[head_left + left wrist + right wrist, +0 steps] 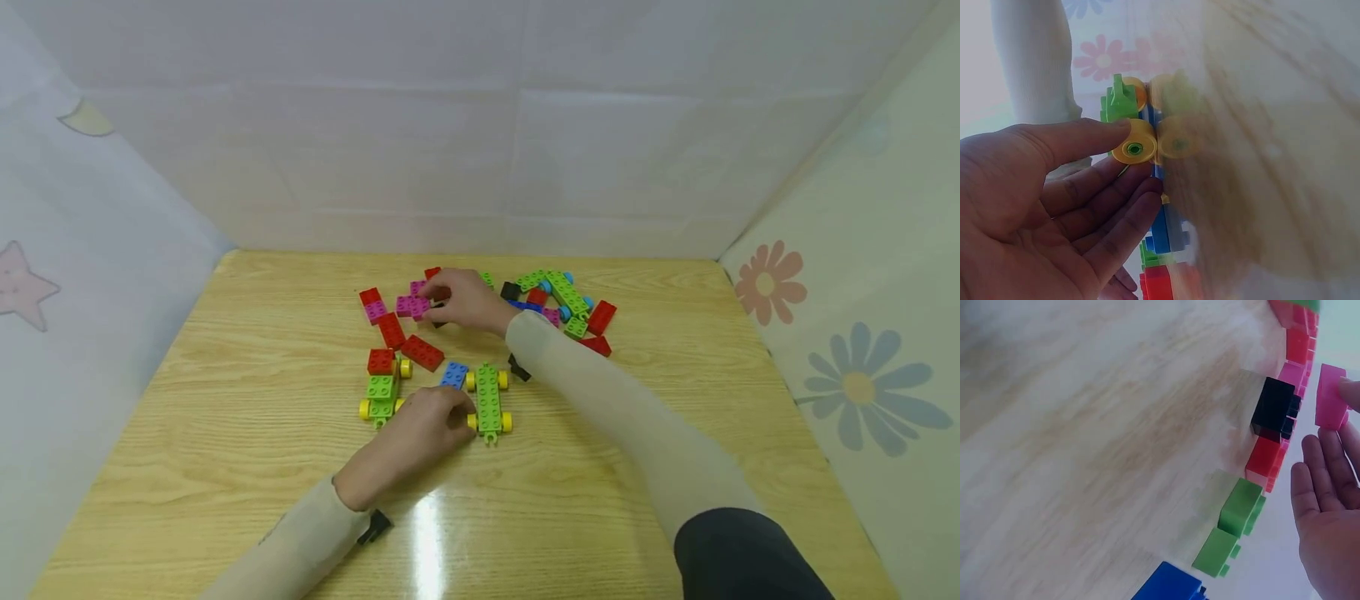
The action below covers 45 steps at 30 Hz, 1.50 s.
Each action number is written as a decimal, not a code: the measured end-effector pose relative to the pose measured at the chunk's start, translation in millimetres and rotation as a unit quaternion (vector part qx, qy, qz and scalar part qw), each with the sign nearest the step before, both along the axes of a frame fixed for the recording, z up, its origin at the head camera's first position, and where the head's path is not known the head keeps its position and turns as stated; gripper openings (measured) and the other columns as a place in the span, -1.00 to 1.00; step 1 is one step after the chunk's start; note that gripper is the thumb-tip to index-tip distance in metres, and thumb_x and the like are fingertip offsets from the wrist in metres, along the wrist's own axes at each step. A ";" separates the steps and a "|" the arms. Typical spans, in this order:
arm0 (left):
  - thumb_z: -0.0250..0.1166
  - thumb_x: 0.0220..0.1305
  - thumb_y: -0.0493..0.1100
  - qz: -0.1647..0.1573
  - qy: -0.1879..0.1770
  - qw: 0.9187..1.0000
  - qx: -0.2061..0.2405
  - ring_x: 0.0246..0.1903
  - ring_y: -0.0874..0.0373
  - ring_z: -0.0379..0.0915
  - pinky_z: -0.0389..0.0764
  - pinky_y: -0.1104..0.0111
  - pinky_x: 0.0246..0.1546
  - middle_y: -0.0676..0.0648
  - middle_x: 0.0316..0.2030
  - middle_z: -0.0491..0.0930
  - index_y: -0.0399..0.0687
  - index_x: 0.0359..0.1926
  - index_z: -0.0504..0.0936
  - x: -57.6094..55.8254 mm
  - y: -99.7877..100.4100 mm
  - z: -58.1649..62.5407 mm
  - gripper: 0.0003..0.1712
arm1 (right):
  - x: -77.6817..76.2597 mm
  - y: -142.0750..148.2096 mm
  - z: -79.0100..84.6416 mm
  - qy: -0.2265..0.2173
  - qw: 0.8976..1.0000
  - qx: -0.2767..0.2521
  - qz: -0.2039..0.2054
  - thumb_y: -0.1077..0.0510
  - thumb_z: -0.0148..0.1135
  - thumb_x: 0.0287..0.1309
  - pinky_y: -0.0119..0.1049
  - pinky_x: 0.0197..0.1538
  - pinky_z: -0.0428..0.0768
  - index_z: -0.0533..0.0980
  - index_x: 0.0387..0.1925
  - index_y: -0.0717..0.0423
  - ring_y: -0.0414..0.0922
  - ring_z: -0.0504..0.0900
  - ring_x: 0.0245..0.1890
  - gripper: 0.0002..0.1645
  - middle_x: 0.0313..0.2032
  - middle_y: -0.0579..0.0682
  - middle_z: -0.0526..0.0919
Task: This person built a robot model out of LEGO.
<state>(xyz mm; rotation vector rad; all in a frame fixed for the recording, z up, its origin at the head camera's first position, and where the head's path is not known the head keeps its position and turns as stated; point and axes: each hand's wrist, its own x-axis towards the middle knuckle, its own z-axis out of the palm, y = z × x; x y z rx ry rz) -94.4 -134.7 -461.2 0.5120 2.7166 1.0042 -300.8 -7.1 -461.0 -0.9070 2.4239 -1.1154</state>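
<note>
One yellow wheel [1143, 139], its green hub [1135, 149] in left-wrist view alone

head's up high, facing forward and down over all fingers [451, 399]; left wrist's close in, facing the yellow wheel [1147, 141] at the fingertips [1147, 206] (head shares it!); right wrist, close too, skims tabletop [1097, 444] beside right fingers [1308, 487].
</note>
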 end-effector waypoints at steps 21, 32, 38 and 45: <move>0.52 0.42 -0.27 0.001 0.000 1.000 -0.007 0.11 0.00 0.78 0.75 0.00 0.27 -0.06 0.02 0.86 -0.11 0.04 0.86 1.9 1.6 0.7 -0.79 | 39.4 59.5 19.7 -0.034 0.998 -0.013 -0.049 -0.02 0.55 0.42 0.03 0.40 0.73 0.67 0.40 0.02 -0.03 0.75 0.25 -0.41 0.21 -0.08 0.77; 0.51 0.41 -0.28 -0.004 0.012 1.000 -0.006 0.07 0.01 0.80 0.78 0.01 0.21 -0.06 -0.02 0.87 -0.11 0.03 0.86 1.1 1.5 -1.4 -0.79 | 67.6 79.2 19.4 -0.056 0.996 -0.009 -0.066 -0.06 0.58 0.39 0.03 0.41 0.72 0.72 0.28 -0.11 -0.09 0.75 0.21 -0.50 0.19 -0.16 0.78; 0.52 0.40 -0.29 -0.003 0.011 1.000 -0.003 0.06 0.01 0.80 0.78 0.01 0.21 -0.05 -0.01 0.87 -0.12 0.03 0.86 1.2 1.5 -0.3 -0.79 | 81.5 87.0 17.9 -0.066 0.994 0.003 -0.088 -0.11 0.64 0.32 0.02 0.40 0.72 0.73 0.23 -0.16 -0.09 0.74 0.22 -0.49 0.12 -0.20 0.77; 0.51 0.41 -0.27 -0.002 0.006 1.000 -0.007 0.07 0.02 0.80 0.78 0.03 0.22 -0.06 0.00 0.87 -0.11 0.03 0.86 0.4 2.0 0.8 -0.79 | 92.1 101.9 10.7 -0.071 0.993 0.001 -0.097 -0.10 0.64 0.33 0.06 0.44 0.70 0.73 0.22 -0.17 -0.04 0.73 0.29 -0.52 0.17 -0.17 0.77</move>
